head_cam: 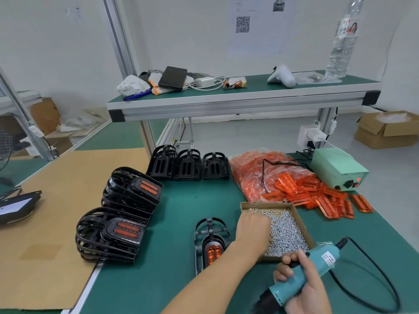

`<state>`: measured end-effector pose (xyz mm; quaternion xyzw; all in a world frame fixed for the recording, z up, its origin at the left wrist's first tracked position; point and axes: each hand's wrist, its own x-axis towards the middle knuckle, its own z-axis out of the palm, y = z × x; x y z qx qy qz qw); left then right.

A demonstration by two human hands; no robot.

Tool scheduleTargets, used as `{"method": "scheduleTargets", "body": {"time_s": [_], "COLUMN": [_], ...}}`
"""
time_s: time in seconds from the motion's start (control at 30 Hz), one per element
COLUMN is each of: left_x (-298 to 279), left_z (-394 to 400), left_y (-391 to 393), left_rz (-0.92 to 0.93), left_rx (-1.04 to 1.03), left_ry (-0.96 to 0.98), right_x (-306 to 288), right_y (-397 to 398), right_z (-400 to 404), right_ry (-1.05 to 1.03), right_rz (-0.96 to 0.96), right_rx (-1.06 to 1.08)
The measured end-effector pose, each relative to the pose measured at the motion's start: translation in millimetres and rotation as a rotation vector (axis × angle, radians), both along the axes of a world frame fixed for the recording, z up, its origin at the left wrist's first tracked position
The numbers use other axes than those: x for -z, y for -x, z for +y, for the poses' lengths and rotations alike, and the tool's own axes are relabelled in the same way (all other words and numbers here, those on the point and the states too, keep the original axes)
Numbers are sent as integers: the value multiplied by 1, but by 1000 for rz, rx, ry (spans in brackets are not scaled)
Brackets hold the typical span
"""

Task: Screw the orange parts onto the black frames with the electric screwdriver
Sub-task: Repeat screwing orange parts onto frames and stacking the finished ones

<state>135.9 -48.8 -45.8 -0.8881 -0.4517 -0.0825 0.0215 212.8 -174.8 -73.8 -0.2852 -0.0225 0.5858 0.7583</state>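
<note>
1. The person's left hand point(252, 231) reaches into the cardboard tray point(305, 227) of small silver screws point(286, 232), palm down over the tray's left side. Its fingertips are hidden under the hand, so I cannot tell whether they are pinching a screw or lying apart.
2. The right hand point(301, 284) grips the teal electric screwdriver point(317, 268), fingers curled tight round the body, near the bottom right of the green bench point(170, 257). The black cord point(383, 275) loops off to the right.
3. Just left of the tray, one black frame point(209, 241) lies flat on the bench with an orange part point(214, 253) seated in it; the left forearm crosses its lower end.
4. Further left, two stacks of finished frames point(113, 232) lean on the edge of a brown cardboard sheet point(56, 200), orange showing through their top faces.
5. Behind them, three bare black frames point(188, 165) stand in a row at the back of the bench.
6. To the right, a plastic bag of orange parts point(260, 173) lies open, with loose orange parts point(328, 198) spilled beside it, just behind the tray.
7. A pale green power box point(337, 168) sits at the far right, a red light glowing on its front.
8. The upper shelf point(238, 98) holds a clear water bottle point(342, 41) and other odds and ends.
</note>
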Motion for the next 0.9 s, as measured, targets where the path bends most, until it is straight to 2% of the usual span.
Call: {"method": "scheduleTargets", "body": {"time_s": [0.37, 0.63, 0.9], "left_x": [10, -16, 4], "left_z": [-5, -50, -111], "left_y": [4, 44, 126], "left_rz": [-239, -814, -1204], "left_rx": [55, -51, -300], "left_ry": [61, 466, 586], "right_x": [-1, -4, -33], "right_y": [1, -2, -10], "right_z": [0, 2, 15], "right_ry": [2, -13, -136], "right_rz": [9, 18, 138], "right_rx": [-2, 35, 172]}}
